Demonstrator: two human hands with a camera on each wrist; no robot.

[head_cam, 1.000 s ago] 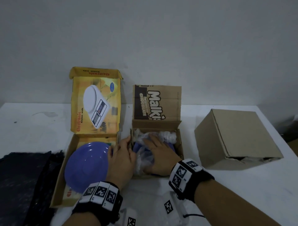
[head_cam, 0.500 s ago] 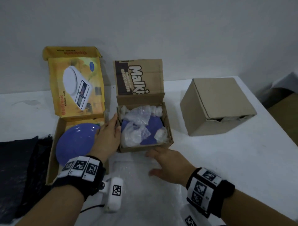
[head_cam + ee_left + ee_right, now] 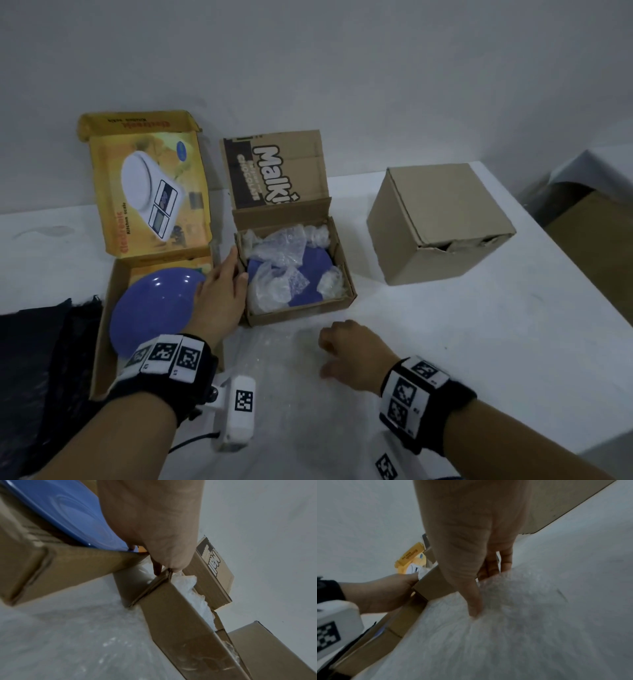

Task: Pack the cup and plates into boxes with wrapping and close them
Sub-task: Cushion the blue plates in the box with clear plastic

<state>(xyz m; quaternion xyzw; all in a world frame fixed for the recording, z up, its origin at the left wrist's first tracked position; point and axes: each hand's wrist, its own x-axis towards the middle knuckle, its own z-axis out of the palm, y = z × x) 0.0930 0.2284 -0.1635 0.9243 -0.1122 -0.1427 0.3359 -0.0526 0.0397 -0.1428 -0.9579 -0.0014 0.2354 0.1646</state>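
Note:
A small brown box [image 3: 301, 313] stands open, with a blue plate [image 3: 310, 270] inside under crumpled bubble wrap [image 3: 279, 250]. My left hand [image 3: 222, 291] grips the box's left wall, thumb over the rim; the left wrist view shows this pinch [image 3: 161, 568]. A second blue plate [image 3: 154, 308] lies bare in the open yellow scale box [image 3: 106, 325] to the left. In front of the small box, my right hand [image 3: 337, 346] pinches a bubble wrap sheet [image 3: 291, 377] spread on the table, thumb and curled fingers gathering it [image 3: 481, 588]. No cup is in view.
A closed plain cardboard box [image 3: 442, 219] sits at the right on the white table [image 3: 479, 325]. Black plastic [image 3: 41, 359] lies at the left edge. The table's right edge drops off beside more cardboard [image 3: 596, 240]. Both open lids stand up against the wall.
My right hand has come out of the small box and moved toward me onto the bubble wrap sheet, where its fingers have curled. My left hand has stayed at the box's left wall.

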